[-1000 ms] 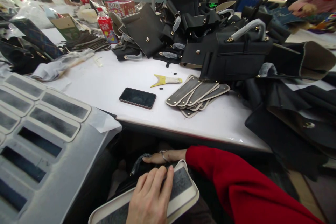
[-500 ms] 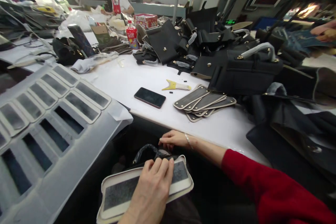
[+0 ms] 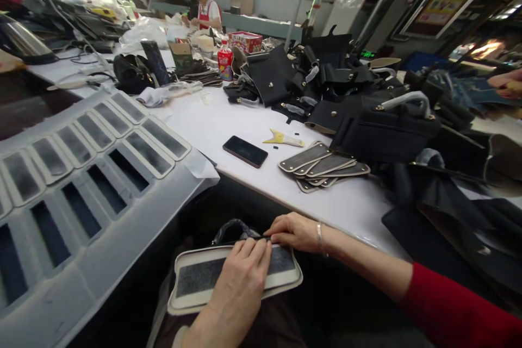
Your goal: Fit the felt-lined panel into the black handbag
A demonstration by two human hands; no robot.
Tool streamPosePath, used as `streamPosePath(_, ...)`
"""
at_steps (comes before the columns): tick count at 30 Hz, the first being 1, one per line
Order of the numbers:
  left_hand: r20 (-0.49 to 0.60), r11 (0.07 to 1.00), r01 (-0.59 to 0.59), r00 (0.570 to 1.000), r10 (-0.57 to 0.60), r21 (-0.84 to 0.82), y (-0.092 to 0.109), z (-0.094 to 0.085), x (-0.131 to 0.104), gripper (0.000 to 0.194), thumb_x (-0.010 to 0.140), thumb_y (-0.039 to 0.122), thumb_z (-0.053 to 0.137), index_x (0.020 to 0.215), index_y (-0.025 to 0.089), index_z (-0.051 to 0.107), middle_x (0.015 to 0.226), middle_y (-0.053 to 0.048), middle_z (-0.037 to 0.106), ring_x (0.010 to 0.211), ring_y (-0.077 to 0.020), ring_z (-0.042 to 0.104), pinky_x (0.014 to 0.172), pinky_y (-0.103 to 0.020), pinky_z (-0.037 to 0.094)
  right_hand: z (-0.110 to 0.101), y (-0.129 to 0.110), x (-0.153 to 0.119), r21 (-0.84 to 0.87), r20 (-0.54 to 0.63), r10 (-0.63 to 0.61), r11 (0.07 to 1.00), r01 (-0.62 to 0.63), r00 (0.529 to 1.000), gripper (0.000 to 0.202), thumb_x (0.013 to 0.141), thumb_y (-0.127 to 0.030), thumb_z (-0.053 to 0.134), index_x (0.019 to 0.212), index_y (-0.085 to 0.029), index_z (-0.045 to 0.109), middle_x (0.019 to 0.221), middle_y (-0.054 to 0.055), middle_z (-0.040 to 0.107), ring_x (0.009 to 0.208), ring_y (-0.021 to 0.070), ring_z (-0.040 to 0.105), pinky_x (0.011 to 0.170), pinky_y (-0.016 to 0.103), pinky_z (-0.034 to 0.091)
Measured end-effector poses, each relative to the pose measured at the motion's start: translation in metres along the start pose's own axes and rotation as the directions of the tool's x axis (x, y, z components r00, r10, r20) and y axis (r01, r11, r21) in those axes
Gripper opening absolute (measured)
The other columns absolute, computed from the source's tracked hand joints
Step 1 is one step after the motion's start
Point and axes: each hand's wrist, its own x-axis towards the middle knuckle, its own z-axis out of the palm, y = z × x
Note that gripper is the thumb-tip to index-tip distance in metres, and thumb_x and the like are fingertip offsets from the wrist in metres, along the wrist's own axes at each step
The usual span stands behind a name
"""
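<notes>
A cream-edged panel (image 3: 204, 278) with a dark grey centre lies across my lap, against a black handbag. The bag's plastic-wrapped handle (image 3: 228, 228) rises behind the panel. My left hand (image 3: 243, 283) lies over the panel, fingers together and curled over its far edge. My right hand (image 3: 294, 232) pinches at the far edge beside the left fingertips, where the bag meets the panel. Its fingertips are partly hidden. On the sheet-covered board at left are several similar panels (image 3: 149, 152).
A phone (image 3: 245, 151), a yellow-and-white piece (image 3: 283, 138) and a fanned stack of studded strips (image 3: 322, 166) lie on the white table (image 3: 236, 176). Black bags (image 3: 387, 125) crowd the right. Behind stand a red bottle (image 3: 224, 61) and a seated person (image 3: 207, 8).
My right hand has come in from the table's edge to the panel's far edge beside my left fingers. My left hand keeps its hold. The view has shifted slightly.
</notes>
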Motion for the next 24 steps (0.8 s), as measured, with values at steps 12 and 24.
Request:
streamPosePath(12,-0.107,0.879,0.286,0.931,-0.349,-0.382,-0.03,-0.02,-0.026,0.021,0.086,0.006,0.056,0.1,0.02,0.062,0.106,-0.003,0.064,0.103,-0.0242,0.053,0.091,-0.044,0.044,0.038,-0.025,0.082,-0.253,0.045,0.229,0.944,-0.211,0.972,0.074,0.103,-0.044,0.004,0.108,-0.007,0.067,0.093,0.016,0.072,0.084,0.0227,0.069,0.073,0.034,0.053)
streamPosePath(24,-0.097,0.938,0.251,0.955,-0.28,-0.237,-0.038,-0.015,-0.04,0.016,0.092,0.009,0.05,0.093,0.018,0.064,0.103,-0.005,0.063,0.096,-0.0235,0.053,0.087,-0.042,0.044,0.063,-0.051,0.08,-0.706,0.027,0.092,0.706,-0.046,0.995,0.051,0.104,-0.041,0.023,0.105,-0.016,0.067,0.101,0.019,0.07,0.101,0.0405,0.062,0.089,0.056,0.041)
